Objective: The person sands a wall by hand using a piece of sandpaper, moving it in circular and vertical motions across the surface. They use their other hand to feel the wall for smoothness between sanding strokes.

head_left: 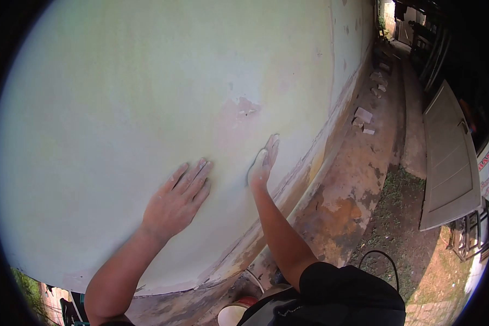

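Observation:
A pale green-white wall [163,98] fills most of the view, with a rough patch [246,108] of peeled paint above my hands. My left hand [178,201] lies against the wall, its fingers stretched out and slightly apart, with nothing visible in it. To its right, my right hand [264,162] is seen edge-on against the wall, fingers extended upward, with whitish dust on the thumb and fingers. Its palm side is mostly hidden, and I see no tool there.
A worn concrete ledge [331,212] runs along the wall's foot, with broken white pieces [363,115] on it. A detached door panel [452,163] leans at the right. A round white-topped container [232,314] stands by my body. Grass and soil [391,217] lie beyond the ledge.

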`<state>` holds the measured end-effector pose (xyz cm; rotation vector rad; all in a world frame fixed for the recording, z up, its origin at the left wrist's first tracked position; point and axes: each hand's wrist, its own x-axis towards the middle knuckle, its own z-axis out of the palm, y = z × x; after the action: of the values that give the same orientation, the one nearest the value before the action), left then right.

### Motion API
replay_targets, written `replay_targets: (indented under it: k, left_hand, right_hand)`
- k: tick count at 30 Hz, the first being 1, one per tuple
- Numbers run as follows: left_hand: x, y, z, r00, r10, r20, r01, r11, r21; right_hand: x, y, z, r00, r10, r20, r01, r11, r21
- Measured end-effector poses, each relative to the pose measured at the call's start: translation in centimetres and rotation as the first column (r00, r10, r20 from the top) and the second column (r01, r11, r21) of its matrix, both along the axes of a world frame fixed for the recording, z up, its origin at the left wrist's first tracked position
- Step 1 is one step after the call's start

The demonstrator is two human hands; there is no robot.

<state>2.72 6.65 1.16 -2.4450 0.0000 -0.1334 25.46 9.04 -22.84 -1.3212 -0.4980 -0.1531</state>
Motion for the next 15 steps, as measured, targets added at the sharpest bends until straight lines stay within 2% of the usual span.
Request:
replay_targets:
  k: [2, 4, 6, 9, 10, 12, 14, 15]
  left_hand:
    - [0.4, 0.1, -0.2, 0.997, -0.003, -0.08, 0.004, 1.0, 0.018]
    - [1.7, 0.5, -0.4, 0.987, -0.051, -0.152, 0.061, 0.996, 0.059]
    - [2.7, 0.6, -0.3, 0.988, -0.055, -0.142, 0.062, 0.997, 0.047]
    - [3.7, 0.4, 0.1, 0.987, -0.062, -0.145, 0.073, 0.995, 0.071]
    - [3.8, 0.3, 0.0, 0.989, -0.047, -0.138, 0.059, 0.994, 0.087]
    - [3.7, 0.2, 0.0, 0.99, -0.053, -0.134, 0.065, 0.994, 0.088]
    - [3.7, 0.2, -0.2, 0.991, -0.046, -0.129, 0.056, 0.996, 0.074]
    - [3.7, 0.2, -0.3, 0.992, -0.048, -0.114, 0.058, 0.995, 0.084]
  right_hand:
    - [-2.3, -1.2, -0.1, 0.997, 0.083, 0.01, -0.083, 0.995, 0.06]
    - [-7.1, -2.4, -0.1, 0.986, 0.157, 0.063, -0.155, 0.987, -0.033]
    - [-12.0, -3.7, -1.0, 0.949, 0.238, 0.206, -0.222, 0.97, -0.098]
    - [-10.0, -3.3, -4.8, 0.939, 0.269, 0.215, -0.239, 0.958, -0.155]
    - [-7.6, -2.4, -6.1, 0.969, 0.226, 0.104, -0.206, 0.963, -0.173]
    - [-1.2, -0.7, -8.2, 0.988, 0.12, -0.097, -0.124, 0.992, -0.036]
    - [5.0, 1.0, -11.8, 0.927, 0.082, -0.367, -0.08, 0.997, 0.019]
    - [5.1, 1.0, -11.2, 0.929, 0.077, -0.362, -0.079, 0.997, 0.011]
